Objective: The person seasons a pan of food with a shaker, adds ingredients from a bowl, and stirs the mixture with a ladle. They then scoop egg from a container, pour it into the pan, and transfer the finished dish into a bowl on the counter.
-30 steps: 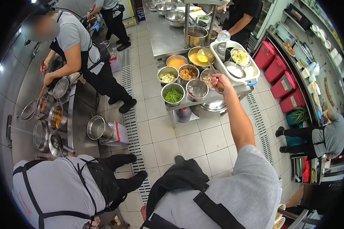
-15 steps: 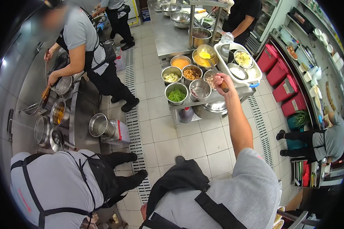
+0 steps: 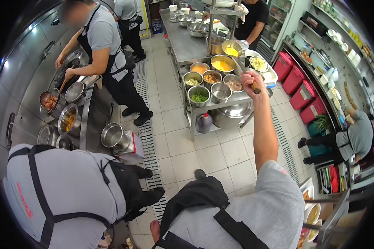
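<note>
Head view: right hand (image 3: 251, 81) grips ladle (image 3: 240, 66) full of yellow sauce (image 3: 231, 51); left hand unseen.

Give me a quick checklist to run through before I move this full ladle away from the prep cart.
1. Grip: right hand closed around the wooden end of the long-handled steel ladle: ok.
2. Load: yellow liquid fills the ladle bowl, no drip visible: ok.
3. Beneath: the bowl is raised above the round steel tubs on the steel prep cart: ok.
4. Left hand: out of view: cannot tell.
5. Left side: co-worker in grey shirt and black apron stands close beside you: not ok for a swing that way.
</note>
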Available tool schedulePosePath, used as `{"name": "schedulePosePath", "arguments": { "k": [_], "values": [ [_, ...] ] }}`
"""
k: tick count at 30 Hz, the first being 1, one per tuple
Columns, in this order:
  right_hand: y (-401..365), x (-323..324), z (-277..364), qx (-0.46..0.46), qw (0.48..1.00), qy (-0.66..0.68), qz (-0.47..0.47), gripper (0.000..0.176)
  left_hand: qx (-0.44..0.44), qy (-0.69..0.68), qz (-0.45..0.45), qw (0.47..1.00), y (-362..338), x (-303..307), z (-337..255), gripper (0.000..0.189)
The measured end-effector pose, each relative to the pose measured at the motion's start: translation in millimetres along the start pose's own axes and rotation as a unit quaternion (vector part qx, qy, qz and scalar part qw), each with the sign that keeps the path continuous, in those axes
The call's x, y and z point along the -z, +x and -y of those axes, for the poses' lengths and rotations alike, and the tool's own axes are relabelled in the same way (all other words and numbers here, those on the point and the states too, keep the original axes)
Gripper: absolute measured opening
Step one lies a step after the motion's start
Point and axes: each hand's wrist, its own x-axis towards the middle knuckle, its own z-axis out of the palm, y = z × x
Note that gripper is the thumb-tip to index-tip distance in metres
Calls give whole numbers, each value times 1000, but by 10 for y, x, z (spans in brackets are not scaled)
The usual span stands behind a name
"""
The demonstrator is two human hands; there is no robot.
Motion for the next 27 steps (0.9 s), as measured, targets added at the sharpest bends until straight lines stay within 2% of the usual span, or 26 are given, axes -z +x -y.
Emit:
{"name": "schedulePosePath", "arguments": {
  "k": [1,2,4,5,7,9,10,14,15,16,21,24,27],
  "values": [
    [-171,-12,-137,9,1000,2,-9,18,30,-65,-23,997,49,107,-7,18],
    [-350,-19,-290,19,1000,4,-11,18,28,-58,-15,998,127,211,-5,18],
    [-769,8,-630,24,999,25,-10,18,-40,-82,-6,996,456,466,114,19],
    [-996,30,-832,40,999,24,-11,17,-41,-70,5,997,620,627,161,19],
    [-1471,93,-1251,52,998,32,-22,17,-142,98,106,979,976,925,216,17],
    [-1971,153,-1659,64,995,25,-71,17,-230,252,205,918,1004,1209,360,19],
    [-2228,226,-1842,48,994,37,-87,17,-240,303,232,893,973,1313,431,19],
    [-3346,476,-2728,61,992,17,-106,13,-193,393,266,859,769,1716,596,19],
    [-3643,457,-2982,73,986,27,-150,13,-190,408,273,850,743,1840,623,19],
    [-3916,519,-3183,57,987,-5,-151,13,-190,423,281,840,716,1939,667,20],
    [-5224,829,-4195,46,980,9,-193,10,-211,469,318,797,571,2251,890,21],
    [-5925,968,-4709,56,973,-31,-221,5,-203,444,319,813,434,2314,1015,21],
    [-6597,1076,-5130,21,970,-60,-235,7,-101,374,304,870,-107,2261,976,22]
  ]
}}
